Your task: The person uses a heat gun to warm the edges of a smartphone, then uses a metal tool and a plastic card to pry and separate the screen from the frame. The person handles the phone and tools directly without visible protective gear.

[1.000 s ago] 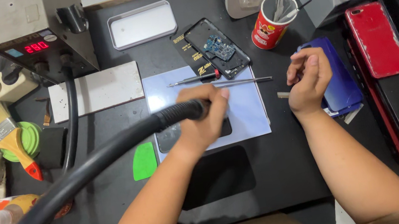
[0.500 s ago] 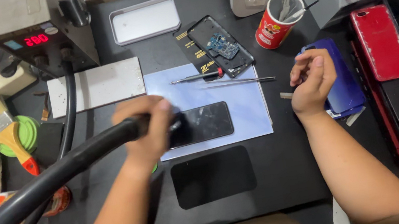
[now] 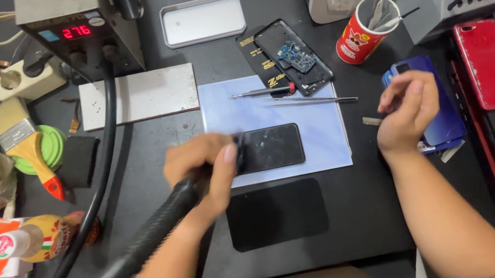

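Observation:
My left hand (image 3: 202, 167) grips the black handle of a hot-air gun (image 3: 161, 220), its nozzle at the left end of a black phone screen (image 3: 270, 147). The screen lies on a pale blue mat (image 3: 328, 139). The gun's thick black hose (image 3: 99, 150) runs up to a grey station with a red display (image 3: 75, 30). My right hand (image 3: 405, 109) hovers at the mat's right edge with fingers curled, pinching a small thin piece (image 3: 372, 120) over a blue phone (image 3: 436, 107).
A screwdriver (image 3: 263, 92) and tweezers (image 3: 311, 101) lie on the mat's top. Behind them sit an opened phone body (image 3: 291, 58), a red cup (image 3: 364, 35), a white tin (image 3: 203, 20) and a metal plate (image 3: 137, 97). A red phone (image 3: 488, 62) is right; a brush (image 3: 24, 146) left.
My left hand with the hot-air gun swept left off the screen, then came back a little to its left end. The right hand barely moved.

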### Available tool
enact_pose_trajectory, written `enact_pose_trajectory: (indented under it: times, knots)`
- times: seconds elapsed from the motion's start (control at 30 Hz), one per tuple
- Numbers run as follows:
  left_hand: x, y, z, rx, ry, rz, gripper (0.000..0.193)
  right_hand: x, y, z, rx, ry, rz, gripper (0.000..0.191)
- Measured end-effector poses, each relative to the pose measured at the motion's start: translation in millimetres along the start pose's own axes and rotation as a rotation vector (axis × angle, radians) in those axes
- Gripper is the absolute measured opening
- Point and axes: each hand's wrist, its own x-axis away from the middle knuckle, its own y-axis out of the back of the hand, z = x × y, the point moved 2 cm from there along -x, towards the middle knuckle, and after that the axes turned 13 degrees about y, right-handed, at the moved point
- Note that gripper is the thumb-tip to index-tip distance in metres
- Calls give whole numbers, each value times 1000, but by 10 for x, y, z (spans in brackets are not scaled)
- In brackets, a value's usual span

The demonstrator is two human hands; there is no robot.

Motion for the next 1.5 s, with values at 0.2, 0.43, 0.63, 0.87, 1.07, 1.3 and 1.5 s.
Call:
enact_pose_trajectory:
  times: [0.2,0.43,0.63,0.87,1.07,1.3,1.5]
  knots:
    - [-484,-179,-53,-272,-294,-123,19,354,-543,973,-487,-554,470,55]
    - [-508,-263,10,-589,-274,-196,28,243,-1371,1558,-906,-1048,641,54]
    - [-480,-39,244,-726,-244,-272,33,294,-1771,1490,-911,-1217,443,42]
    - [-286,7,567,-645,-17,-532,70,157,-2121,1155,-792,-975,465,33]
    - [228,-566,442,-503,109,-278,62,-316,-2630,869,-766,-799,545,35]
    - [803,-543,-181,-76,558,368,29,-516,-2939,862,-618,-740,633,42]
    - [-25,301,-182,-343,281,-353,26,-487,-3075,976,-602,-709,572,41]
